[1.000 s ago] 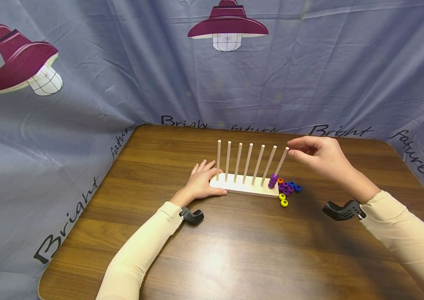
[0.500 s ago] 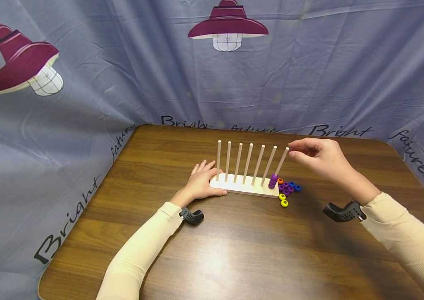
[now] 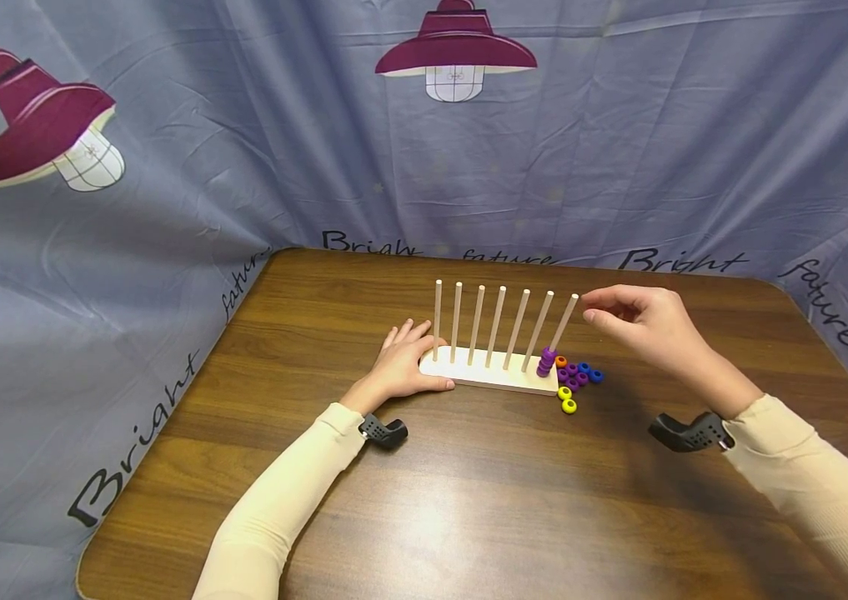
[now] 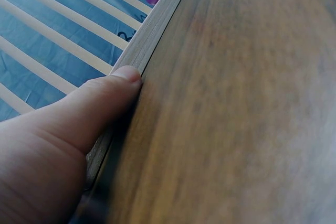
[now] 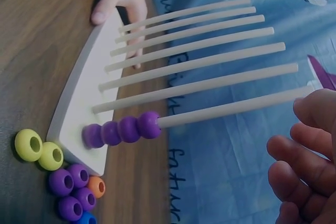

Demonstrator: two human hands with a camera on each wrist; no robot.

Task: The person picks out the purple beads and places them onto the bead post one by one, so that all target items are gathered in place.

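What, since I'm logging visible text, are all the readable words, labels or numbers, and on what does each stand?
"Bright": three times on the blue cloth, head view.
"fature": three times on the same cloth.
Left wrist view: lettering too incomplete to read.
Beads and base: none visible.

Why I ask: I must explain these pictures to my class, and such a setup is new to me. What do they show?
No machine here: these are a person's bare left hand and right hand. The widest picture comes from a head-worn camera; the close ones come from the left wrist camera and right wrist camera.

On the wood-grain table is a wooden pegboard with seven pegs. Four purple beads sit on the rightmost peg; beside the board lie four loose purple beads, two yellow beads, two blue beads and one orange bead.

The left hand grips the board's left end. The right hand's fingers are near the rightmost peg's tip; no bead shows in them.
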